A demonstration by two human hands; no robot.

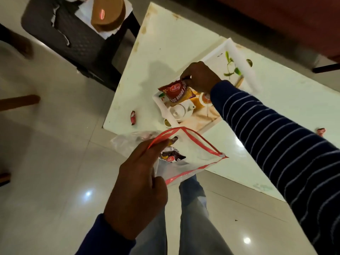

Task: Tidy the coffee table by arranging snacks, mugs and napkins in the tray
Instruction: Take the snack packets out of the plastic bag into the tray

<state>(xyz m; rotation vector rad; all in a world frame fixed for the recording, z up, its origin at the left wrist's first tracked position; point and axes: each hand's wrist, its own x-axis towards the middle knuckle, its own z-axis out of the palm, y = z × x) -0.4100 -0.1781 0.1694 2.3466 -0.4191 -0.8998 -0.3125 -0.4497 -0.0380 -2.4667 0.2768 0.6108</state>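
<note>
One snack packet (pixel 179 92) hangs pinched in the right hand (pixel 200 77) over the tray (pixel 237 52), long axis toward 7 o'clock; left hand (pixel 139 183), at 6 o'clock, grips a plastic bag (pixel 191 159).

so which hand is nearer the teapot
Right. The right hand holds a snack packet just above the teapot; the left hand holds the bag off the table.

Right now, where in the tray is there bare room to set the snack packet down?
The tray's far half is bare, between the right hand and the far rim, apart from its printed leaves. The near end is crowded: teapot and orange cups sit under the packet. The table left of the tray is also free.
</note>
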